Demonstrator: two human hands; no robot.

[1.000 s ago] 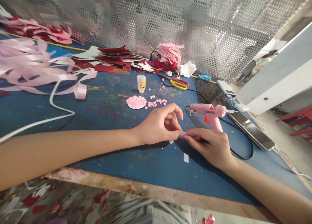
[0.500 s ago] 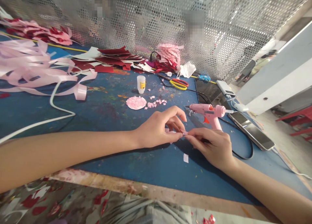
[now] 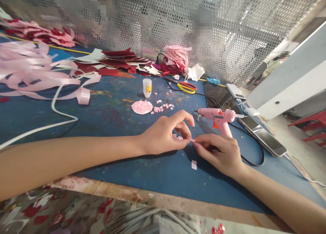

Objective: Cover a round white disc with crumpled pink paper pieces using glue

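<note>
Between both hands is a small pale pink ribbon piece [image 3: 191, 139]. My left hand [image 3: 169, 133] pinches its left end between thumb and fingertip, with the index finger arched above. My right hand [image 3: 220, 152] pinches the other end, thumb and index closed. Several more pale pink pieces lie on the table partly behind my left thumb. One loose pale square [image 3: 194, 165] rests just below the hands. Farther back lies a round disc [image 3: 142, 107] covered in pink bits, with several small folded pink pieces [image 3: 163, 107] beside it.
A pink glue gun [image 3: 216, 115] lies right of the hands, near a phone [image 3: 265, 135] and black cable. A small bottle [image 3: 147, 88] stands behind the disc. Scissors [image 3: 187, 87] with red and yellow handles lie beyond. Pink ribbon [image 3: 33, 71] heaps at left; a perforated metal screen [image 3: 152, 20] borders the back.
My right hand has shifted very slightly left, and the ribbon piece between the fingertips shows more plainly. The left fingers have moved a little. Everything on the table stays in place.
</note>
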